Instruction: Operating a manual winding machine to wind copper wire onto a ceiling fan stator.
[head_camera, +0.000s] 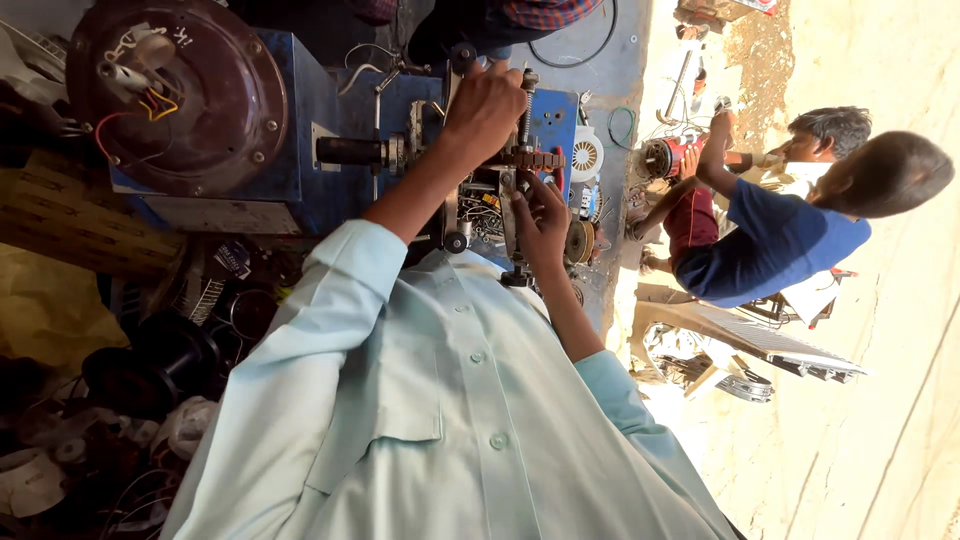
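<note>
My left hand (485, 108) is closed over a knob at the top of a blue winding machine (345, 190). My right hand (545, 215) sits just below it, with its fingers curled around a thin metal bracket (512, 262) on the machine's front. Between the two hands lies a reddish toothed part (535, 158). A dark shaft (350, 151) sticks out of the machine to the left of my left wrist. Both my arms come out of rolled pale green shirt sleeves (340, 260). Small screws and wires fill the machine's open middle, partly hidden by my hands.
A dark brown round motor housing (190, 95) with red and yellow wires leans at the upper left. Black spools and scrap (150, 365) pile up at the lower left. On sandy ground to the right, two other people (790, 235) crouch over a red motor (665, 155).
</note>
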